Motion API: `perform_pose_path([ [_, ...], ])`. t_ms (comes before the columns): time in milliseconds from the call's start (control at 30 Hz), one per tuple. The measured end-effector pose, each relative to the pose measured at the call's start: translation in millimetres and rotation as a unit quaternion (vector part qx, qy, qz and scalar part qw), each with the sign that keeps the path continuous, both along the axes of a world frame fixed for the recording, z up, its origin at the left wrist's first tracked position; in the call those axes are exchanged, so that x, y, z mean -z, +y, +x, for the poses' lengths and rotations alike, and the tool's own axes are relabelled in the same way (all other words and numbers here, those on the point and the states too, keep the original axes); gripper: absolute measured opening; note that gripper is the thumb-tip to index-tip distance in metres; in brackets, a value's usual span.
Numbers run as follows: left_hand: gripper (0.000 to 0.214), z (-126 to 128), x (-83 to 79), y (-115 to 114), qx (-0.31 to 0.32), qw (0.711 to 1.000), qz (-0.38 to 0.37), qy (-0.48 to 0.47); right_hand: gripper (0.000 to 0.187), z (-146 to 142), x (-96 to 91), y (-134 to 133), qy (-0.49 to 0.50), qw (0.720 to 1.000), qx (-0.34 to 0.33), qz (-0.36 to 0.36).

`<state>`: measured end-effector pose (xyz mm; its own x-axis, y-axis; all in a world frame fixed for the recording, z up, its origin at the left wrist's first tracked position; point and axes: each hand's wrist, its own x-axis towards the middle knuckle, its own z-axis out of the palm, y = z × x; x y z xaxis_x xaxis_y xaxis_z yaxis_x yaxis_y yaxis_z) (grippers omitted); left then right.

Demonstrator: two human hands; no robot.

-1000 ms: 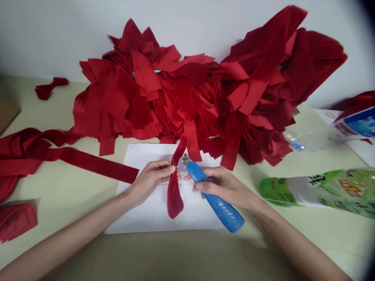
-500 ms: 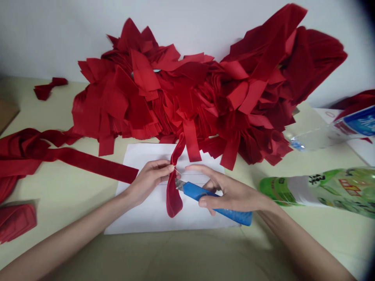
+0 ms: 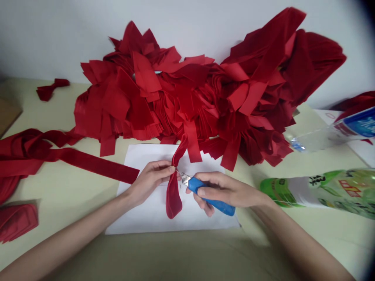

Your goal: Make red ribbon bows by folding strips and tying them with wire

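From the head camera, the person's left hand (image 3: pixel 150 181) pinched a loop of red ribbon (image 3: pixel 173 195) at its narrow middle, between thumb and fingers, so that one end stood up and the other hung down over a sheet of white paper (image 3: pixel 202 220). The right hand (image 3: pixel 222 193) was closed around the blue handle of a utility knife (image 3: pixel 209 195), whose metal blade (image 3: pixel 185 178) pointed left, just beside the pinched ribbon. The hands were close together but apart, with the ribbon and the blade tip between them. A very thin thread may have run from the left fingers toward the blade, though it was too fine to be sure. Behind the paper, a big heap of cut red ribbons (image 3: pixel 181 89) lay on the desk (image 3: pixel 70 203) against a white wall (image 3: pixel 58 31). A long red strip (image 3: pixel 93 164) reached toward the paper from the left, and a folded red bundle (image 3: pixel 17 222) sat near the left edge. On the right lay a green-labelled bottle (image 3: pixel 322 191) and a clear plastic bottle (image 3: pixel 319 134).
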<state>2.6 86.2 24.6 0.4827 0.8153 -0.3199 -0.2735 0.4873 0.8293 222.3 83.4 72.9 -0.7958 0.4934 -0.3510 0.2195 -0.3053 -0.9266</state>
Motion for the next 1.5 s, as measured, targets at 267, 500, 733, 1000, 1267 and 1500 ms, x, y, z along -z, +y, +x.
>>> perform_pose_path([
  [267,0.015,0,-2.3,1,-0.011,0.998,0.014,0.056,0.024,-5,3.4,-11,-0.184,0.958,0.006,0.22],
  [500,0.015,1,-6.9,-1,-0.01,0.985,0.108,0.133,0.022,-8,10.8,-17,-0.3,0.894,0.033,0.333],
  [733,0.016,5,-6.1,-8,-0.026,0.972,0.142,0.186,0.026,-14,12.7,-20,-0.321,0.885,0.079,0.327],
  [1000,0.019,6,-5.2,-7,-0.042,0.961,0.142,0.232,0.019,-21,9.3,-29,-0.327,0.869,0.131,0.348],
  [1267,0.017,6,-8.6,-9,-0.083,0.935,0.202,0.28,0.016,-25,6.7,-44,-0.289,0.828,0.188,0.442],
  [1500,0.019,6,-20.6,4,-0.036,0.98,0.128,0.148,0.028,-6,1.4,-21,-0.402,0.719,0.182,0.538],
])
